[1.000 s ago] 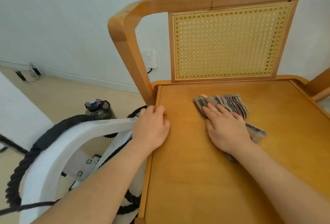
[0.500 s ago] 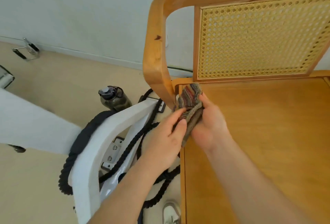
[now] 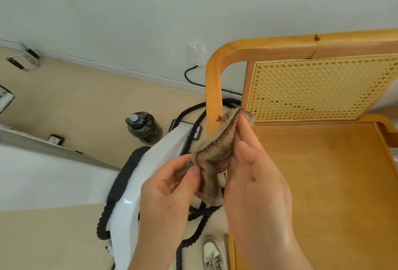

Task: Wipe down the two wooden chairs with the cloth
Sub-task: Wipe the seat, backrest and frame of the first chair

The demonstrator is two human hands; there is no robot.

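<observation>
We hold the folded striped cloth (image 3: pixel 215 153) in the air between both hands, just off the left edge of the wooden chair (image 3: pixel 323 183) seat. Our left hand (image 3: pixel 170 196) pinches its lower corner between thumb and fingers, while our right hand (image 3: pixel 256 181) grips its upper fold beside the chair's curved back post (image 3: pixel 213 88).

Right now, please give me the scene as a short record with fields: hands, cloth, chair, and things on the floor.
left hand: pinches the cloth's lower edge
right hand: grips the cloth, fingers along its fold
cloth: folded, striped, held in the air, off the seat
chair: wooden, cane back, seat bare
floor: bottle, black rope, shoe
wall: socket with cable
</observation>
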